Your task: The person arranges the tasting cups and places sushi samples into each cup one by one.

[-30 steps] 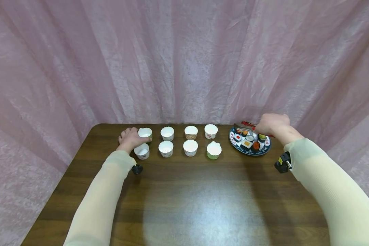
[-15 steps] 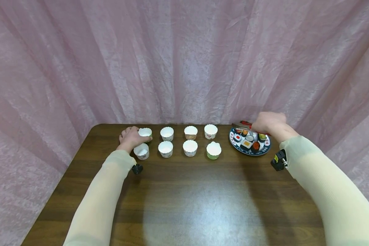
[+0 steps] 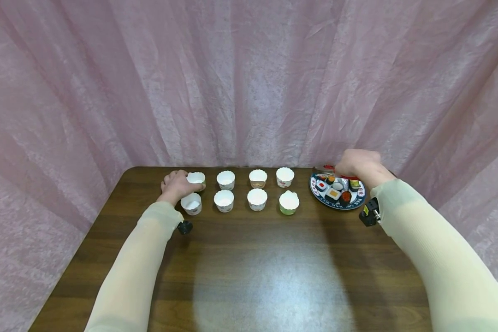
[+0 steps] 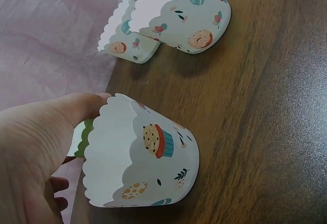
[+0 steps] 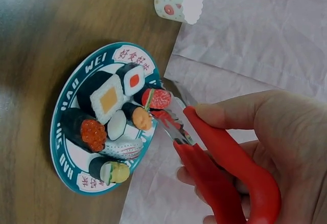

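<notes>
At the back left, my left hand (image 3: 177, 185) holds a green-rimmed paper baking cup (image 3: 196, 177), its thumb in front of it. Only a sliver of that cup shows in the left wrist view, behind a white baking cup (image 4: 153, 157) printed with cupcakes. My right hand (image 3: 358, 162) grips red-handled tongs (image 5: 240, 162), their metal tips spread and pointing at the plate's back edge. There, a red-speckled sushi piece (image 5: 158, 98) and an orange-topped piece (image 5: 141, 117) lie beside the tips. The oval plate (image 5: 60, 155) carries several sushi pieces, among them an orange-roe roll (image 5: 93, 134).
Paper baking cups stand in two rows along the back of the brown wooden table (image 3: 249, 267). The right end has a green cup (image 3: 288, 208) in front and a printed white cup (image 3: 284, 177) behind. A pink curtain (image 3: 249, 83) hangs right behind the table's edge.
My right hand has shifted left with the tongs, over the back of the sushi plate. The left hand stays at the same cup.
</notes>
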Action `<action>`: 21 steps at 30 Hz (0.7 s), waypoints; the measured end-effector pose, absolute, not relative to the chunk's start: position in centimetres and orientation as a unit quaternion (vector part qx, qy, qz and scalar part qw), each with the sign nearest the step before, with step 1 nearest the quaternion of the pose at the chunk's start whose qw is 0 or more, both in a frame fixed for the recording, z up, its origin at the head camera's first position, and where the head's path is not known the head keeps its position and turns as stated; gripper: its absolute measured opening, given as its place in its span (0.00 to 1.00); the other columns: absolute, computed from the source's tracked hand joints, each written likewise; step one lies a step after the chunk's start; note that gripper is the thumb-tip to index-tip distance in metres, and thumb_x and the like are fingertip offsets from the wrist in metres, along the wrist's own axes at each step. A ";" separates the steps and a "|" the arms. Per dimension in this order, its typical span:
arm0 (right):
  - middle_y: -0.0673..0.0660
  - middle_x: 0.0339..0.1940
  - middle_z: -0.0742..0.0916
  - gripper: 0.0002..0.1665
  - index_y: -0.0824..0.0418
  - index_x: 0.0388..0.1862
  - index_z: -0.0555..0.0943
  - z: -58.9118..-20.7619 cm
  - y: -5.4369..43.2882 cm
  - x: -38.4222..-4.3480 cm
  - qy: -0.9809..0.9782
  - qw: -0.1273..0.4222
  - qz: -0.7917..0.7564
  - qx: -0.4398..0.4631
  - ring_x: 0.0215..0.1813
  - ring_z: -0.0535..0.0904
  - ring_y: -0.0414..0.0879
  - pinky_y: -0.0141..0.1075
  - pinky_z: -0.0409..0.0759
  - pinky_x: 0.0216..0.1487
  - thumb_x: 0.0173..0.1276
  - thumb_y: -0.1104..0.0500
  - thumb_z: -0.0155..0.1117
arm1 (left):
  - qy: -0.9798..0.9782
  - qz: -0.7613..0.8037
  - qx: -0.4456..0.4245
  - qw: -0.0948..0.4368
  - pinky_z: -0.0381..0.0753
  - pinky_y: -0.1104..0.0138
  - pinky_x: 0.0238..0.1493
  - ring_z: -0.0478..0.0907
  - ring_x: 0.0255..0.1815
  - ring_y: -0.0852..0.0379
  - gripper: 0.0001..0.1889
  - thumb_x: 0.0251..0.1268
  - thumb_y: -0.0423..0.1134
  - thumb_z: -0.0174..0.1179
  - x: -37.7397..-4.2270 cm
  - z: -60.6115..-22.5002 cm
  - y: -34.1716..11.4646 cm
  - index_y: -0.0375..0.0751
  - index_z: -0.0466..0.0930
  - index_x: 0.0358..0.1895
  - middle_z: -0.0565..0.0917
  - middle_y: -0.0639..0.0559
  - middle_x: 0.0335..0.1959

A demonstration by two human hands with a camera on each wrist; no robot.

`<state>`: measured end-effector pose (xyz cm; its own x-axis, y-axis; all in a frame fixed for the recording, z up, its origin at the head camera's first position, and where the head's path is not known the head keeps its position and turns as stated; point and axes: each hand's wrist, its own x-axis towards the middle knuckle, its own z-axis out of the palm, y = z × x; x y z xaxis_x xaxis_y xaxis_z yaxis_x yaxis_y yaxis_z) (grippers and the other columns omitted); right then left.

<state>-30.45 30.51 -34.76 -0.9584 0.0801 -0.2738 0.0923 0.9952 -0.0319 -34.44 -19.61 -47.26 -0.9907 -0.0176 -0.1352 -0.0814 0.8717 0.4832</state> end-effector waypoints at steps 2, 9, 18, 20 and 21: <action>0.61 0.37 0.83 0.17 0.61 0.36 0.84 -34.8 30.5 -30.5 0.990 0.136 -0.023 0.041 0.42 0.75 0.59 0.60 0.73 0.48 0.57 0.48 0.66 | 0.965 0.252 -0.025 0.062 0.47 0.34 0.71 0.54 0.70 0.26 0.45 0.61 0.61 0.67 -34.5 -47.3 -19.6 0.29 0.65 0.70 0.63 0.27 0.68; 0.62 0.38 0.84 0.17 0.62 0.36 0.84 -34.9 30.9 -30.3 0.992 0.121 -0.013 0.030 0.42 0.76 0.59 0.61 0.73 0.50 0.58 0.49 0.65 | 0.965 0.251 -0.029 0.072 0.45 0.34 0.71 0.51 0.71 0.26 0.47 0.59 0.61 0.66 -34.6 -47.3 -19.5 0.29 0.63 0.71 0.61 0.27 0.69; 0.60 0.36 0.84 0.12 0.60 0.32 0.84 -35.4 31.3 -29.9 0.993 0.112 -0.012 0.016 0.42 0.76 0.58 0.62 0.70 0.52 0.59 0.52 0.64 | 0.966 0.250 -0.023 0.063 0.47 0.34 0.71 0.53 0.70 0.26 0.45 0.60 0.61 0.68 -34.4 -47.1 -19.3 0.30 0.65 0.70 0.62 0.27 0.68; 0.60 0.37 0.85 0.12 0.60 0.32 0.84 -35.4 31.5 -29.8 0.994 0.107 -0.009 0.010 0.42 0.76 0.58 0.61 0.70 0.53 0.59 0.52 0.64 | 0.967 0.248 -0.020 0.063 0.47 0.34 0.71 0.53 0.70 0.26 0.45 0.60 0.61 0.67 -34.4 -47.2 -19.3 0.30 0.65 0.70 0.62 0.27 0.69; 0.60 0.36 0.85 0.12 0.60 0.32 0.84 -35.4 31.5 -29.8 0.994 0.105 -0.008 0.007 0.41 0.76 0.58 0.62 0.70 0.53 0.60 0.52 0.64 | 0.967 0.246 -0.019 0.064 0.47 0.34 0.71 0.53 0.70 0.26 0.46 0.61 0.61 0.67 -34.4 -47.3 -19.3 0.30 0.65 0.70 0.62 0.27 0.69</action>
